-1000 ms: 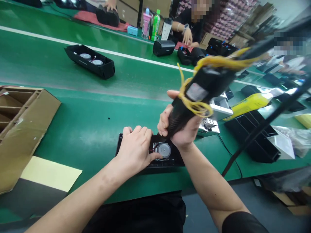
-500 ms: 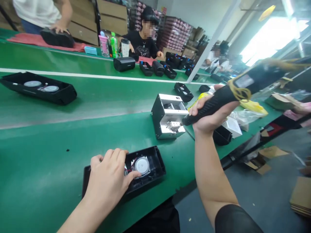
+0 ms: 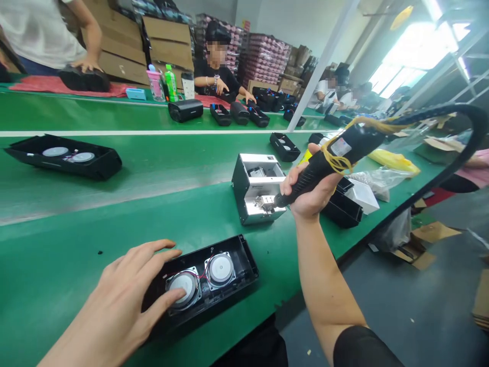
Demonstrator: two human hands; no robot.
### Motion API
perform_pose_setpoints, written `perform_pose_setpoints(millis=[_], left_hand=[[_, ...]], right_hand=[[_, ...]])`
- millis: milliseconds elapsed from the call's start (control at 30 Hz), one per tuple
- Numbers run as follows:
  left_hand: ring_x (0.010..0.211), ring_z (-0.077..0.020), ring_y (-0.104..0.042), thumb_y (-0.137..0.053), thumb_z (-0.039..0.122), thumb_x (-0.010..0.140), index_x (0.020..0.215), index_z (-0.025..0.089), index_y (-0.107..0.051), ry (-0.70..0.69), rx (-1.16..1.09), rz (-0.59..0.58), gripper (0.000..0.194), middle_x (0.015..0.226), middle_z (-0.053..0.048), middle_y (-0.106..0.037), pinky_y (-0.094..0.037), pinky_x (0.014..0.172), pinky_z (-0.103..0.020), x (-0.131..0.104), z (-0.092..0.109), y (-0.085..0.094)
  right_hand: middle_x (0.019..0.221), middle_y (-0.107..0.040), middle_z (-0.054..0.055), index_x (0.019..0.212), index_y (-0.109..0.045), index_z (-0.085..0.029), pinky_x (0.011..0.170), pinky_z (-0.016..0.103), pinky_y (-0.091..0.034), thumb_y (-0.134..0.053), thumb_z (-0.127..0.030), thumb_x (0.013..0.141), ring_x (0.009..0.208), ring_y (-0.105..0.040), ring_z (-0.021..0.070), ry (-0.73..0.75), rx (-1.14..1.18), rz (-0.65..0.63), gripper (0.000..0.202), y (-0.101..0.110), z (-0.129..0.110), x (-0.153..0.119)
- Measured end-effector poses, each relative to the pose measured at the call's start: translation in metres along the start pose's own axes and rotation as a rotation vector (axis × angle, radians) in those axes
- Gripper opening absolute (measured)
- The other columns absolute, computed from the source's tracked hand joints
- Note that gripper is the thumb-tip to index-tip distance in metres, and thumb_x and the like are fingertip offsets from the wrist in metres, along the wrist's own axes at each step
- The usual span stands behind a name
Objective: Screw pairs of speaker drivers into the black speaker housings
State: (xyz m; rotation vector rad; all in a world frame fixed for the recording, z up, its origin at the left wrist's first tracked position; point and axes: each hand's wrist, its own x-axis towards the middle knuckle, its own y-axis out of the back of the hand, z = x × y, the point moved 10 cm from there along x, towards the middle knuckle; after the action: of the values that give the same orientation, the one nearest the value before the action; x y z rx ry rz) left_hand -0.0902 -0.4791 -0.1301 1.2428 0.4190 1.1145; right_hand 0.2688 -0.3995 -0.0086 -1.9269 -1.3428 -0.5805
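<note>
Gripping the driver [image 3: 321,165] in our right hand [image 3: 307,191], we have our left hand [image 3: 124,290] nearer the black housing [image 3: 245,259], fingers loosely spread, its left end under them, long axis running right and slightly away.

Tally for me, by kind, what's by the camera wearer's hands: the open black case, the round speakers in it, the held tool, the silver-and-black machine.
Open black case: 1
Round speakers: 2
Held tool: 1
Silver-and-black machine: 1
Total: 5

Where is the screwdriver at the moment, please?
In the head view, the screwdriver is right of centre, held in the right hand, its tip by the front of the silver machine.
</note>
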Motion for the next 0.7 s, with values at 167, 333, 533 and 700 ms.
perform_pose_setpoints(millis=[167, 333, 533, 700], left_hand=[[0.133, -0.0402, -0.065, -0.064, 0.063, 0.098, 0.131, 0.042, -0.069, 0.019, 0.027, -0.045, 0.039, 0.155, -0.003, -0.064, -0.058, 0.097, -0.063, -0.018, -0.012, -0.002], [0.137, -0.0445, -0.062, -0.075, 0.053, 0.090, 0.128, 0.040, -0.074, 0.031, 0.034, -0.138, 0.040, 0.157, -0.006, -0.063, -0.059, 0.097, -0.069, -0.012, -0.004, -0.013], [0.146, -0.0434, -0.055, -0.084, 0.038, 0.086, 0.129, 0.033, -0.073, 0.054, 0.053, -0.231, 0.045, 0.163, -0.010, -0.057, -0.054, 0.109, -0.070, 0.001, 0.009, -0.017], [0.151, -0.0426, -0.049, -0.084, 0.041, 0.087, 0.125, 0.033, -0.075, 0.057, 0.033, -0.315, 0.040, 0.167, -0.008, -0.053, -0.051, 0.113, -0.070, 0.006, 0.010, -0.019]], right_hand=[[0.061, -0.050, -0.006, 0.105, -0.071, -0.025, 0.036, 0.023, -0.035, -0.054, -0.086, 0.093, 0.038, -0.044, 0.0100, -0.041, -0.005, 0.007, 0.064, -0.003, -0.012, -0.008], [0.057, -0.047, -0.008, 0.121, -0.073, -0.028, 0.030, 0.023, -0.026, -0.056, -0.086, 0.092, 0.033, -0.036, 0.0101, -0.054, 0.085, 0.020, 0.067, -0.016, -0.034, -0.006], [0.058, -0.053, -0.008, 0.117, -0.075, -0.027, 0.030, 0.028, -0.033, -0.081, -0.077, 0.081, 0.036, -0.045, 0.0121, -0.158, 0.321, -0.129, 0.062, -0.078, -0.061, -0.009], [0.055, -0.056, -0.012, 0.113, -0.062, -0.029, 0.033, 0.030, -0.037, -0.077, -0.082, 0.082, 0.036, -0.046, 0.0141, -0.462, 0.389, -0.243, 0.063, -0.145, -0.043, -0.043]])
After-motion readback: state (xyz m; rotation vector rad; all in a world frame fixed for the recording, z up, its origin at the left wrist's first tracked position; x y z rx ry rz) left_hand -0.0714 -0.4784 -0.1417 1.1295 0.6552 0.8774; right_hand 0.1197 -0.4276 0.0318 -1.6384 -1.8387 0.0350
